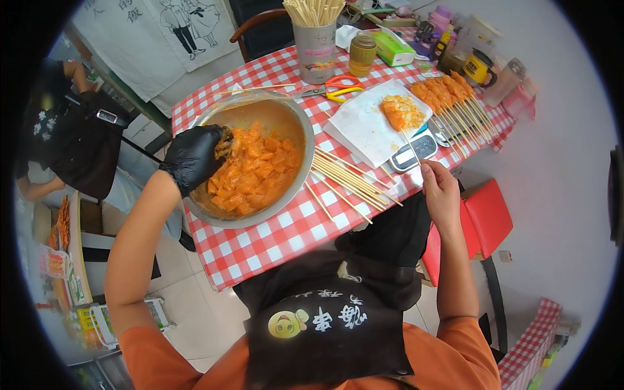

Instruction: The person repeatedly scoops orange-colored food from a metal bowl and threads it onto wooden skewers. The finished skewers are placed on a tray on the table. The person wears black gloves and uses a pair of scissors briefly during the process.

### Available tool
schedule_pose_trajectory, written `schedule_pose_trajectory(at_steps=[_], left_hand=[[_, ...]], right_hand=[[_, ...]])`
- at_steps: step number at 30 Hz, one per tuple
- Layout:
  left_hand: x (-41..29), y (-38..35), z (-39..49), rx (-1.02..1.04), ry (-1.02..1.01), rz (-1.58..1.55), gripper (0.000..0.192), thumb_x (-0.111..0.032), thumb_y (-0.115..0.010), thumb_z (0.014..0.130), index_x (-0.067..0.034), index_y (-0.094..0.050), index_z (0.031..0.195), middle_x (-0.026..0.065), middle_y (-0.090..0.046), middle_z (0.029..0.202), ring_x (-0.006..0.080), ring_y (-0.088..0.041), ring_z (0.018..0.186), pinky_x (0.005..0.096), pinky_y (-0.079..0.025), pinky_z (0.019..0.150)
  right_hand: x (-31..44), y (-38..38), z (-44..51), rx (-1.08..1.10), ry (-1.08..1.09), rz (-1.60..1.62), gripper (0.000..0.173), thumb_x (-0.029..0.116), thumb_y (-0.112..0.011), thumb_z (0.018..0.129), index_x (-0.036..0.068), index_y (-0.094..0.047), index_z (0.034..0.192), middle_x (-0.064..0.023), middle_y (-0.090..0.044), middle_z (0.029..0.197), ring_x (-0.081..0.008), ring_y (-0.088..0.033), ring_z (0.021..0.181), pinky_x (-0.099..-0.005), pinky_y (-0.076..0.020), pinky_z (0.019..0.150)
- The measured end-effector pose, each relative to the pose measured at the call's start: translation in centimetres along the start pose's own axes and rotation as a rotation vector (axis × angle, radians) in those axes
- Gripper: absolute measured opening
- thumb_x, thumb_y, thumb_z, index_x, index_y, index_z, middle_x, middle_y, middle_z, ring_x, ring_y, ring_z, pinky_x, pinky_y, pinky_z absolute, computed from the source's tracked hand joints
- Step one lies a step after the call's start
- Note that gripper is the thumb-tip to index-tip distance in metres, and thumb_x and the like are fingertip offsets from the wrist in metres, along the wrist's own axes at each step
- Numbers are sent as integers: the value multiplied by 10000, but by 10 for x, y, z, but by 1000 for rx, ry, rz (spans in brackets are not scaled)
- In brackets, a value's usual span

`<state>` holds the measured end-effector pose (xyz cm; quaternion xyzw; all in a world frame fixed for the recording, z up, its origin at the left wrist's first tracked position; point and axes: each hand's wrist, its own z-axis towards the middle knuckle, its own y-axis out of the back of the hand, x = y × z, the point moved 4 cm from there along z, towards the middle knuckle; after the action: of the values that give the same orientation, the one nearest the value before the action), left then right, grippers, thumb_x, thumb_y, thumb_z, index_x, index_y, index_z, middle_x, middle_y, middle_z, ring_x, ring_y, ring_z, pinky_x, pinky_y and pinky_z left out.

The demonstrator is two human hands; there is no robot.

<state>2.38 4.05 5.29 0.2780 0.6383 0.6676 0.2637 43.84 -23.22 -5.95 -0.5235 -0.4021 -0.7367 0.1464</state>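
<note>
My left hand [195, 156], in a black glove, reaches over the near-left rim of a large metal bowl [306, 161]. Its fingertips, coated in sauce, touch orange marinated meat pieces [258, 170]; whether they grip a piece is hidden. Bare, my right hand [440, 187] pinches the lower end of a bamboo skewer [412, 147]. A lump of marinated meat [393, 113] sits on that skewer's far end, resting on white paper [356, 126]. Part of a digital scale [414, 152] shows from under the paper.
Loose bamboo skewers [351, 178] lie between bowl and paper. Finished meat skewers [443, 95] are lined up at right. Scissors [336, 88], a skewer-filled can [314, 53], a jar [362, 54] and a yellow mug [477, 68] stand or lie farther back. Another person [78, 126] stands at left.
</note>
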Motion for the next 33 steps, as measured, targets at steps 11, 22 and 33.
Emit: schedule_pose_trajectory(at_steps=[11,22,33], left_hand=[[16,2,10,51,-12,-151,331,-213,-826,925,-54,-783,1211,191,-782,1092,363,-759,1038,441,-617,933],[4,43,17,96,-17,-42,333,-246,-814,960,-54,-769,1228,187,-795,1056,358,-776,992,437,-622,895],[9,47,31,131,-64,-74,276,-223,-795,976,-71,-796,1206,199,-789,1064,362,-771,983,448,-622,891]], right_hand=[[132,-23,73,45,722,-527,251,199,-782,954,97,-777,1183,-116,-745,1089,-338,-724,1032,-446,-576,872],[101,-227,254,636,802,-1253,278,197,-772,904,39,-781,1133,-160,-796,1178,-327,-772,1115,-466,-629,894],[122,-224,264,622,930,-1353,274,217,-785,922,86,-775,1163,-126,-795,1142,-309,-776,1093,-450,-621,891]])
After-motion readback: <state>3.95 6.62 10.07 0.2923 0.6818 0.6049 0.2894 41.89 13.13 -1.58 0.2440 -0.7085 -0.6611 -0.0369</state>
